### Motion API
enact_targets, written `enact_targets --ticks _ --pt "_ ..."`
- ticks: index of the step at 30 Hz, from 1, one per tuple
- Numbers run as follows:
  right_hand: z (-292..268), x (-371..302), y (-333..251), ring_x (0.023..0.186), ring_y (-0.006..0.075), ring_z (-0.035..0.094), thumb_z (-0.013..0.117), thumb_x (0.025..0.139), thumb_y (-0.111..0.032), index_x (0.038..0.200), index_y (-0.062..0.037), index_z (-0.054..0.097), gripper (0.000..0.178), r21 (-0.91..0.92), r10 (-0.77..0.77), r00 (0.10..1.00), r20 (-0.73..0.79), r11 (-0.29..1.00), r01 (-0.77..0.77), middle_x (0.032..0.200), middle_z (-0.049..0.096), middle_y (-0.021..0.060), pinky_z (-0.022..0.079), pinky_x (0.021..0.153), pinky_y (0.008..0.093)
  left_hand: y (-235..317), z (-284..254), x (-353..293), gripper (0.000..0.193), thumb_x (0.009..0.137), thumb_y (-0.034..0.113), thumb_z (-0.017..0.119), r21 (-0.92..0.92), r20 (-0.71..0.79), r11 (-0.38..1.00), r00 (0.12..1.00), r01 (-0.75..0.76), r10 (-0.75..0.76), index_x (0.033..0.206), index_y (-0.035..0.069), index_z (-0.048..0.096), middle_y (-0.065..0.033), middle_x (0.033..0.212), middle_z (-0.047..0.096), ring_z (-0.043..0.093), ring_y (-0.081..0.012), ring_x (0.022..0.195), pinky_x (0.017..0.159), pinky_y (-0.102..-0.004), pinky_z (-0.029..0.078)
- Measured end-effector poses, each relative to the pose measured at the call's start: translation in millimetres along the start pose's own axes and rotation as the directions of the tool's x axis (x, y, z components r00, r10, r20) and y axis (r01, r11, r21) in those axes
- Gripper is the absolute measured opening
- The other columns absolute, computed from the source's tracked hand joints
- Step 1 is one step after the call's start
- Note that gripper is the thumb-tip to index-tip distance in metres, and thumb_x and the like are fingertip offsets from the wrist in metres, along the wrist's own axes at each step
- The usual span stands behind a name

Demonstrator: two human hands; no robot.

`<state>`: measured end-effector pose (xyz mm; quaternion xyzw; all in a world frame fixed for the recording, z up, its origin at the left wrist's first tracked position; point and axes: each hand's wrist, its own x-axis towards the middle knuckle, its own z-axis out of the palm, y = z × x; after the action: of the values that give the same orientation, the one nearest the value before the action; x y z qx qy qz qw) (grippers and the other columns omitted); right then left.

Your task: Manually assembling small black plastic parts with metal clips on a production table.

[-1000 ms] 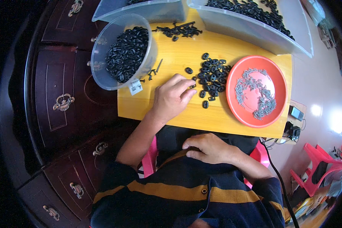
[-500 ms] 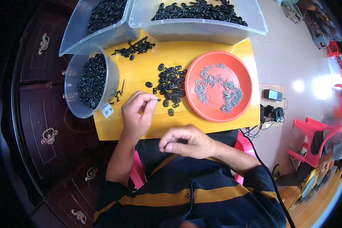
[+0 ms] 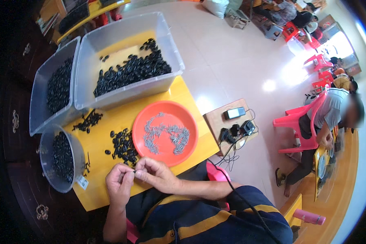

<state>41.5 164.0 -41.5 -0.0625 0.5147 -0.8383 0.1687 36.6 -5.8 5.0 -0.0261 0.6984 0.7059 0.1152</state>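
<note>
My left hand (image 3: pixel 120 185) is closed in a pinch at the near edge of the yellow table (image 3: pixel 95 193). Against its fingertips, my right hand (image 3: pixel 158 177) is closed in a pinch too. Between them shows a small dark piece (image 3: pixel 134 171), mostly covered by the fingers. Just beyond lie several black oval parts with holes (image 3: pixel 124 144), loosely heaped. A round orange-red basin (image 3: pixel 193 150) stands beside them to the right, holding small grey metal pins (image 3: pixel 179 138).
Clear plastic bins (image 3: pixel 128 90) of black parts stand at the back left, with a round clear tub (image 3: pixel 75 156) nearer. Black screw-like pieces (image 3: pixel 89 120) lie between. Devices with cables (image 3: pixel 236 112) sit on a board at right. Another person (image 3: pixel 333 105) sits farther right.
My right hand has come forward from near my lap and now meets my left hand at the fingertips. The view has turned, showing more of the room to the right.
</note>
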Motion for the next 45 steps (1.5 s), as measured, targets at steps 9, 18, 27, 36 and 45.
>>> enact_targets --ticks 9,18,27,36,45 --pt "8 -13 1 0.069 0.0041 0.056 0.063 0.093 -0.007 0.092 -0.0056 0.056 0.006 -0.298 -0.039 0.979 0.201 0.949 0.099 0.076 0.059 -0.0027 0.046 0.061 0.0231 31 -6 38 0.003 0.086 -0.001 0.068 0.369 0.159 0.875 0.949 -0.312 0.271 0.088 0.000 0.067 -0.0017 0.076 0.058 0.051 -0.0063 0.061 0.055 -0.0223 0.040" --pt "19 -22 17 0.064 0.0312 0.062 0.066 0.082 -0.006 0.090 -0.0084 0.057 0.012 -0.419 -0.008 0.854 0.520 0.869 0.263 0.070 0.061 0.0087 0.049 0.061 0.0413 26 16 62 0.011 0.083 0.011 0.071 0.729 0.464 0.385 0.822 -0.566 0.330 0.091 0.008 0.065 -0.0099 0.088 0.063 0.066 -0.0318 0.077 0.066 -0.0425 0.053" --pt "6 -11 1 0.069 0.0255 0.064 0.065 0.083 -0.005 0.095 -0.0077 0.061 0.014 -0.548 0.063 0.878 0.474 0.802 0.238 0.077 0.062 0.0083 0.051 0.064 0.0370 13 26 86 0.008 0.083 0.012 0.071 0.738 0.449 0.375 0.824 -0.561 0.346 0.090 0.008 0.066 -0.0083 0.084 0.064 0.066 -0.0306 0.076 0.064 -0.0413 0.053" --pt "13 -12 -2 0.075 0.0372 0.064 0.062 0.080 -0.007 0.088 -0.0065 0.058 0.009 -0.544 0.121 0.891 0.438 0.824 0.156 0.076 0.061 0.0138 0.050 0.066 0.0461 -2 48 93 0.009 0.081 0.014 0.070 0.692 0.574 0.305 0.755 -0.654 0.315 0.086 0.009 0.065 -0.0065 0.082 0.061 0.065 -0.0279 0.073 0.062 -0.0407 0.053" --pt "11 -10 -5 0.075 0.0372 0.064 0.063 0.079 -0.006 0.087 -0.0061 0.057 0.010 -0.548 0.112 0.889 0.444 0.819 0.171 0.075 0.061 0.0139 0.049 0.065 0.0460 -6 72 110 0.009 0.078 0.010 0.068 0.704 0.639 0.184 0.725 -0.685 0.256 0.082 0.005 0.061 -0.0106 0.082 0.061 0.067 -0.0300 0.076 0.062 -0.0429 0.055"
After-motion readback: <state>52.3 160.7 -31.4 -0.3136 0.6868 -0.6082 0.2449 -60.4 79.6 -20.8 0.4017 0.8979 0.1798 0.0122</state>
